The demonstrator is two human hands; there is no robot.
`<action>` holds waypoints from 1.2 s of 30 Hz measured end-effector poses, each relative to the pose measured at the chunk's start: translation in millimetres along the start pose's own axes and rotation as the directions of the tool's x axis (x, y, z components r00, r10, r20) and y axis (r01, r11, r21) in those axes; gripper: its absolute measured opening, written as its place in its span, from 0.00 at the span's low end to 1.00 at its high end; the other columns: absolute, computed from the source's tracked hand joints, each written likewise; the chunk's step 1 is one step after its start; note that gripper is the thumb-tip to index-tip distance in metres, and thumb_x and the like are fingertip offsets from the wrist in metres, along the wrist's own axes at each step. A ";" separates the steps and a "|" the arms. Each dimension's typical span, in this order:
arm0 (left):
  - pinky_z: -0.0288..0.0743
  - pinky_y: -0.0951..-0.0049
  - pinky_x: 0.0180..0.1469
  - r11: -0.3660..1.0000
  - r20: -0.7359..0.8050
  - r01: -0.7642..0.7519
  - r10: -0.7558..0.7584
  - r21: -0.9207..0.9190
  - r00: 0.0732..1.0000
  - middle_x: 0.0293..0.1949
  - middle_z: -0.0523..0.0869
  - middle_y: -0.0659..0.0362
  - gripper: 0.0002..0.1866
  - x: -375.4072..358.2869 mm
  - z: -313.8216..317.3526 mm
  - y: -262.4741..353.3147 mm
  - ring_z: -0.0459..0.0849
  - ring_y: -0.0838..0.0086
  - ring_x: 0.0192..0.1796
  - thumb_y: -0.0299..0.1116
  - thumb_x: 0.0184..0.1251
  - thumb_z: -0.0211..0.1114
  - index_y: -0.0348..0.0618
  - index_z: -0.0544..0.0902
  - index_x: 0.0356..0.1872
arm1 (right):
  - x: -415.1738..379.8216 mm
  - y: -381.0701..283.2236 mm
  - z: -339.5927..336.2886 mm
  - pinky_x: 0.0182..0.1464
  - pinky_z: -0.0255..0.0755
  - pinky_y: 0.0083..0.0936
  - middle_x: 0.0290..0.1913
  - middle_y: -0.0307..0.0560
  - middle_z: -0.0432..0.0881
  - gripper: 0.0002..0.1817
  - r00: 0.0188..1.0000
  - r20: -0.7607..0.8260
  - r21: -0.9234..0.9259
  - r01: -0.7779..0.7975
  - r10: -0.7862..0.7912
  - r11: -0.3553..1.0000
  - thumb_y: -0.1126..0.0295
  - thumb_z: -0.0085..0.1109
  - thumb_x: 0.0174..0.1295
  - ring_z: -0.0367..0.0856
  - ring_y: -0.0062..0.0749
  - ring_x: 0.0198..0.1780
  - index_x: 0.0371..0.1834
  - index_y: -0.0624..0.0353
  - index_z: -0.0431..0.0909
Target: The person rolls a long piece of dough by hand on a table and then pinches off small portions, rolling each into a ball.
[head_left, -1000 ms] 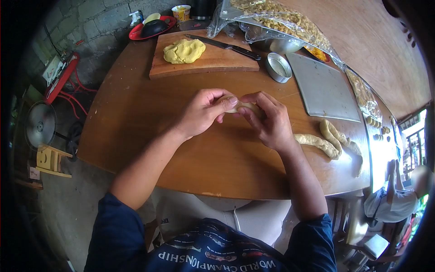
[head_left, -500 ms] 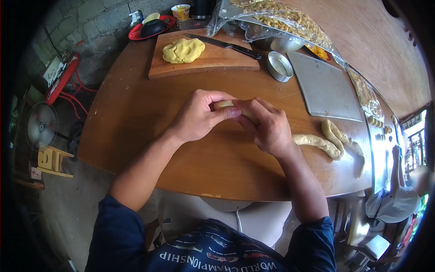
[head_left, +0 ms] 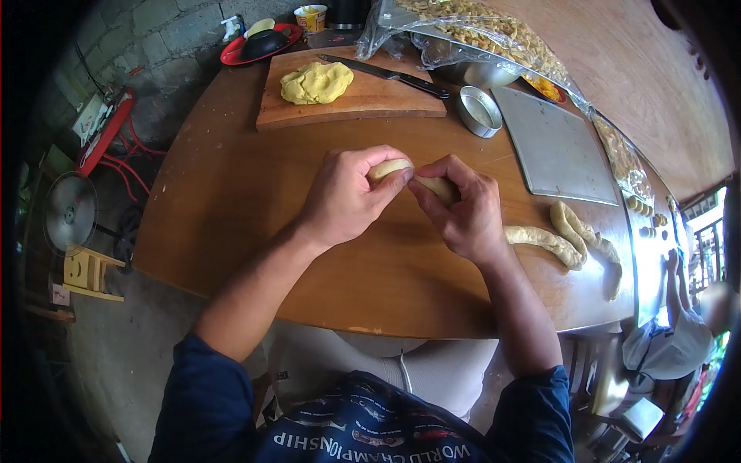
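Pale dough (head_left: 390, 169) is held between my two hands above the middle of the wooden table (head_left: 255, 239). My left hand (head_left: 347, 189) wraps its fingers round the left part, thumb on top. The right part, narrowed where the hands meet, is pinched in my right hand (head_left: 461, 202). Whether the two parts are still joined I cannot tell. Long ropes of pale dough (head_left: 545, 241) lie on the table just right of my right wrist. A yellow lump of dough (head_left: 316, 82) rests on the cutting board (head_left: 285, 117), beside a black-handled knife (head_left: 386, 74).
Behind my right hand are a round metal tin (head_left: 479, 112) and a flat metal tray (head_left: 557, 147). A plastic-covered tray of small pieces (head_left: 494, 38) stands at the back. The red plate (head_left: 231, 55) holds a black bowl. Another person (head_left: 679, 343) is at the far right.
My hands have moved slightly apart, and the dough between them has narrowed at the middle. More of the dough shows in each hand. The view has shifted a little.
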State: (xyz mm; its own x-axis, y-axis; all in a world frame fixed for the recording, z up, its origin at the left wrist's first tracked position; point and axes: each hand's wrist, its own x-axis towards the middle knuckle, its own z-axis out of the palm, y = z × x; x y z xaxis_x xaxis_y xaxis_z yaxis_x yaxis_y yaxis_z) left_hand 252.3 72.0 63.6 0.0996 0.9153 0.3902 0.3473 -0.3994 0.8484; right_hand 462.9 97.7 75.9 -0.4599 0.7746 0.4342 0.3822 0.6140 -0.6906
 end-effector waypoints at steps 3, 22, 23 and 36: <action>0.84 0.69 0.46 0.944 -0.105 -0.138 0.177 0.300 0.979 0.39 0.95 0.53 0.08 4.9 -2.9 -11.9 0.92 0.73 0.41 0.29 0.79 0.71 0.36 0.89 0.51 | -6.3 2.9 2.4 0.43 0.85 0.33 0.39 0.50 0.91 0.09 1.000 0.022 0.041 -0.006 0.005 0.999 0.75 0.75 0.68 0.93 0.43 0.38 0.48 0.59 0.85; 0.86 0.57 0.67 0.721 0.132 0.315 -0.300 -0.618 0.945 0.73 0.83 0.48 0.15 17.1 -43.7 -48.0 0.91 0.67 0.60 0.33 0.89 0.59 0.42 0.78 0.68 | -10.4 12.3 15.0 0.52 0.86 0.46 0.49 0.48 0.90 0.13 0.869 0.476 -0.061 0.186 -0.135 0.981 0.60 0.73 0.73 0.91 0.52 0.51 0.55 0.51 0.90; 0.86 0.57 0.67 0.720 0.134 0.317 -0.301 -0.618 0.944 0.73 0.83 0.48 0.15 16.2 -42.0 -46.5 0.91 0.67 0.60 0.33 0.89 0.59 0.42 0.78 0.68 | -10.5 15.5 16.3 0.50 0.86 0.46 0.49 0.47 0.90 0.14 0.885 0.432 -0.077 0.225 -0.171 0.971 0.61 0.74 0.72 0.91 0.50 0.50 0.55 0.52 0.89; 0.83 0.69 0.62 0.561 0.406 0.468 -0.241 -0.683 0.882 0.57 0.89 0.58 0.24 1.0 1.2 -16.1 0.88 0.76 0.57 0.46 0.89 0.60 0.42 0.77 0.73 | -1.5 9.2 2.5 0.39 0.86 0.38 0.45 0.45 0.88 0.15 0.993 -0.027 -0.167 0.108 -0.114 0.980 0.68 0.75 0.69 0.90 0.41 0.37 0.57 0.54 0.87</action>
State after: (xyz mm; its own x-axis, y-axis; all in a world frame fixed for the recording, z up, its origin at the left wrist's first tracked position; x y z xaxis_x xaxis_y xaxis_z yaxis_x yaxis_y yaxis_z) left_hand 247.9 79.5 49.9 0.3822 0.9240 -0.0058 -0.3952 0.1692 0.9029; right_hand 465.1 101.8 67.4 -0.4791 0.7030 0.5256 0.4583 0.7111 -0.5332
